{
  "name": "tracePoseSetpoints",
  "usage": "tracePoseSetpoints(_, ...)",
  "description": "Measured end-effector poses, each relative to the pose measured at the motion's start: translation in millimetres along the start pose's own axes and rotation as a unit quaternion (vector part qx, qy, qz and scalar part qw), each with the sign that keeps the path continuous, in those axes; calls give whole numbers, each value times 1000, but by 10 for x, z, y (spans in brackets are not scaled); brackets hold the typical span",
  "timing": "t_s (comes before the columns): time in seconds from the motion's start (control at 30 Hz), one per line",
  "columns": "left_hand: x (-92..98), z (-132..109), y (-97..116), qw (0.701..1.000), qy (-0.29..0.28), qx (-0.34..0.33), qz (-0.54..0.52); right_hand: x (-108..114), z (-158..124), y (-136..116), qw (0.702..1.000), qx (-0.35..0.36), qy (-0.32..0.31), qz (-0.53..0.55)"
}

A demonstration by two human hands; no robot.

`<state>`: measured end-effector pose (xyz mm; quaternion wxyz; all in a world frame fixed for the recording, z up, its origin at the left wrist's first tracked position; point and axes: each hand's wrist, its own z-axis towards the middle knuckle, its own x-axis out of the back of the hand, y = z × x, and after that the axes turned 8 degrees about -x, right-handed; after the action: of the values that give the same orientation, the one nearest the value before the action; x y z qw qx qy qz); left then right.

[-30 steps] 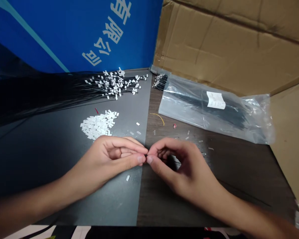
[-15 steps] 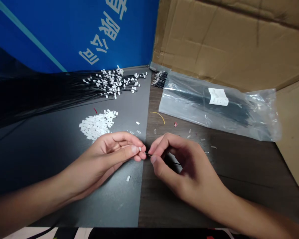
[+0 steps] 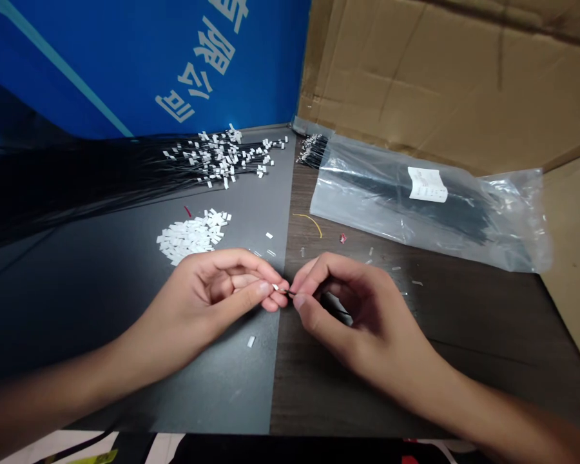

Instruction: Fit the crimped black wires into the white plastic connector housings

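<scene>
A dark tabletop [image 3: 319, 399], grey on the left and wood-grained on the right, fills the lower frame. Brown cardboard [image 3: 439, 84] stands across the upper right, and a blue panel [image 3: 125, 58] with pale characters across the upper left. Below the panel lies a bundle of black wires [image 3: 101, 164], many tipped with white pieces; right of upper centre, a clear plastic bag [image 3: 367, 200] holds more wires. At the centre, the right hand [image 3: 381, 309] and the left hand [image 3: 207, 290] are each closed in a pinch. Just above the left one sits a heap of white pieces [image 3: 193, 233]. Between the hands, the right fingertips grip a thin black wire [image 3: 291, 294], its end by a small white connector [image 3: 275, 287] gripped in the left; whether it is inserted, I cannot tell.
</scene>
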<state>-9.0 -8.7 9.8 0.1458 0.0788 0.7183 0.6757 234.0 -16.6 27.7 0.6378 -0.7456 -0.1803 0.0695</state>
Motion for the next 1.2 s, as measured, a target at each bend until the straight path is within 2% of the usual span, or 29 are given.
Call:
tracePoseSetpoints(0.27, -16, 5, 29, 998, 19, -39, 46, -10, -15, 15, 999, 29, 22, -26)
tracePoseSetpoints(0.43, -5, 13, 12, 996, 19, -26, 79, -6, -13, 16, 999, 27, 20, -28)
tracePoseSetpoints(0.6, -18, 21, 13, 998, 13, -14, 63, -9, -23, 26, 999, 24, 14, -30)
tracePoseSetpoints(0.97, -15, 38, 11, 995, 6, -76, 59, -3, -17, 1, 999, 12, 10, -28)
tracePoseSetpoints(1.07, 8, 17, -5, 997, 14, -60, 38, 1, -11, -3, 1000, 8, 10, -27)
tracePoseSetpoints(1.2, 31, 8, -10, 1000, 24, -5, 11, 5, -14, -9, 999, 8, 10, -30)
